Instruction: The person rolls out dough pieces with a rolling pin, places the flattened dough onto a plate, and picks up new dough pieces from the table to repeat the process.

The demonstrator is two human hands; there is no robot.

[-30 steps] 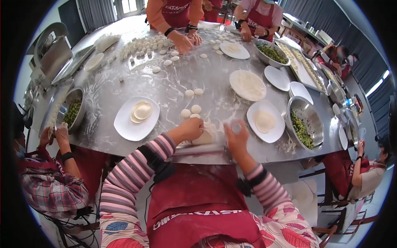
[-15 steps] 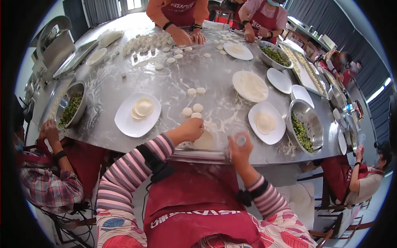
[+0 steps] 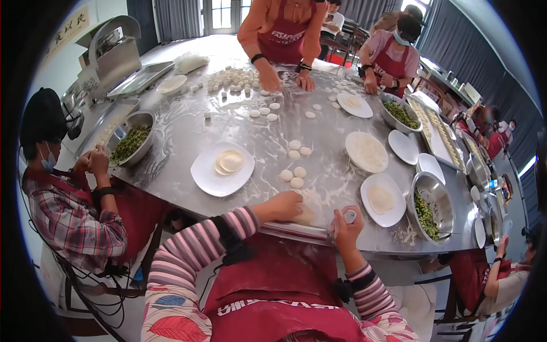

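Near the front edge of the metal table, a flattened dough wrapper (image 3: 306,215) lies partly under my left hand (image 3: 283,206), whose fingers are closed on its edge. My right hand (image 3: 346,226) is wrapped round a rolling pin (image 3: 349,216), of which a pale round end shows. Several small dough pieces (image 3: 297,183) sit just beyond my left hand. To the left stands a white plate with stacked wrappers (image 3: 229,162); to the right, another white plate holds a wrapper (image 3: 380,198).
A steel bowl of green filling (image 3: 426,213) stands at the right, another (image 3: 130,143) at the left near a seated person. Two people work across the table (image 3: 256,137). A tray of formed pieces (image 3: 436,131) lies at the back right.
The view has shifted, so the table sits lower and further right in the frame. Both hands remain close to the wrapper, the left one still on it.
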